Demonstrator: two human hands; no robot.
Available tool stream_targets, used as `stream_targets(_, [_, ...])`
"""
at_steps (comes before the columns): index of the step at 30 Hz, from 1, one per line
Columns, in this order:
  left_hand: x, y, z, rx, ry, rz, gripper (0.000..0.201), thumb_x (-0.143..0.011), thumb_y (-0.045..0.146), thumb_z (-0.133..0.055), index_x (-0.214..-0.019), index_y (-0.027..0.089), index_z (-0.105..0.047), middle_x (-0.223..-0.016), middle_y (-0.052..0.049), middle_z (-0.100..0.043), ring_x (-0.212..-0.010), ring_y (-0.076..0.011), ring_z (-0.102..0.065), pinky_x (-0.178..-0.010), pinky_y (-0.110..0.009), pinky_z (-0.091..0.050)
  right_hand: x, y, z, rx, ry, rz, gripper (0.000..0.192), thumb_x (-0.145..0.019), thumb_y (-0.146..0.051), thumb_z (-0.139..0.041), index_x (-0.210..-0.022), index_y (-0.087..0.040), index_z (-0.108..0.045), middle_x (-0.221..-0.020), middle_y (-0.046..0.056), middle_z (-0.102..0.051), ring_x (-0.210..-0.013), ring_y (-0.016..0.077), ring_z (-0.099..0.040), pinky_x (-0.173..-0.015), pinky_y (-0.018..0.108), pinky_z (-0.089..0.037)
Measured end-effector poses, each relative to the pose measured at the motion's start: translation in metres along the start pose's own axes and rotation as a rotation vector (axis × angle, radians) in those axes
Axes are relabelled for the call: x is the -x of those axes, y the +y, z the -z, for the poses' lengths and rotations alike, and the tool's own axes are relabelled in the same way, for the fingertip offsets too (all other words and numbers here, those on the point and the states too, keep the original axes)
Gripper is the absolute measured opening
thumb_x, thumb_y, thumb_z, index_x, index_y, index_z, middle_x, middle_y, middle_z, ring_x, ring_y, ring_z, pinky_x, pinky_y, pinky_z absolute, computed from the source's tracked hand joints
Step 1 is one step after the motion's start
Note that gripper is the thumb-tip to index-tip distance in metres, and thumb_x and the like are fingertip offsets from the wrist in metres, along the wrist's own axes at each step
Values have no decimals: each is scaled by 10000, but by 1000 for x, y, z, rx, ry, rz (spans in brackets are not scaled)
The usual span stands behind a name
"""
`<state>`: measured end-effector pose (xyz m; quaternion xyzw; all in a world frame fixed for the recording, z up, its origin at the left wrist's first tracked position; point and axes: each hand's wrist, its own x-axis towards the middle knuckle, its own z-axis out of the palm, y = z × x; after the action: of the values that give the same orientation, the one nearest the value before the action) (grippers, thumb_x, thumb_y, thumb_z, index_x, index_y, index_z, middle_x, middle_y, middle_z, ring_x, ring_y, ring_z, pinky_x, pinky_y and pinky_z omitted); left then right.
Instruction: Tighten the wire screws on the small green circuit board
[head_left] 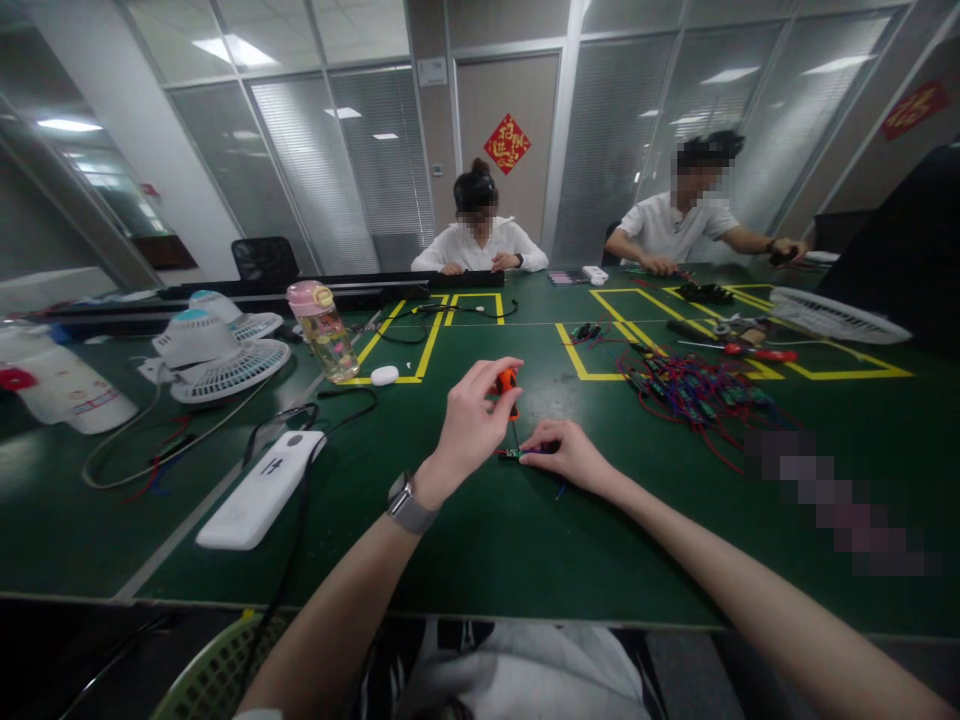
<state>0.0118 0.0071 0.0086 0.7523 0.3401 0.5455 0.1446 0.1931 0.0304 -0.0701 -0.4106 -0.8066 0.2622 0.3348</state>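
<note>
My left hand, with a watch on the wrist, grips an orange-handled screwdriver held upright, its tip pointing down at a small green circuit board on the green table. My right hand presses that board down with its fingertips, thin red and blue wires trailing from it. Both hands work close together at the table's middle.
A white power bank with a black cable lies to the left. Further left stand small fans and a pink-lidded bottle. A pile of wired boards lies to the right. Two people sit across the table.
</note>
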Motion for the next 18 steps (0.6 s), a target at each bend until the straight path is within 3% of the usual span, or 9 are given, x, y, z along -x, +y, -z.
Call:
stream_targets(5, [2,-3,0,-102,139,-16,259,-786,200,-714,-1029,206,-623,-925,-14,-536,-751,-109,-590,-498,-144,-531,1,-1,0,-18,-7,0,144,-720,-269,-759,-834,-185,-784,-732,41,-662,-654,157,-588,-628,276,-456])
stream_targets(8, [3,-3,1,-223,202,-56,237,-759,267,-750,-949,186,-633,-859,0,-514,-710,-105,-569,-566,-190,-549,1,-3,1,-19,-7,-11,140,-717,-256,-760,-830,-176,-784,-731,44,-660,-659,161,-590,-632,279,-455])
stream_targets(11, [3,-3,6,-215,131,-53,199,-841,283,-658,-1007,180,-621,-921,-30,-570,-798,-138,-605,-658,-232,-568,1,-4,2,-20,-12,-18,140,-719,-254,-760,-833,-177,-785,-735,45,-661,-665,162,-590,-635,278,-455])
stream_targets(14, [3,-3,12,3,-3,46,241,-932,210,-480,-1157,191,-564,-1081,-68,-608,-886,-146,-646,-666,-215,-576,1,-4,2,-19,-18,-19,146,-719,-257,-757,-840,-179,-785,-741,47,-665,-660,159,-586,-626,275,-454])
stream_targets(18, [3,-6,13,62,-38,92,261,-896,247,-559,-1152,204,-578,-1006,-54,-625,-791,-132,-648,-572,-183,-558,0,-3,1,-17,-14,-10,143,-718,-265,-757,-833,-185,-785,-744,44,-669,-656,157,-586,-621,273,-451])
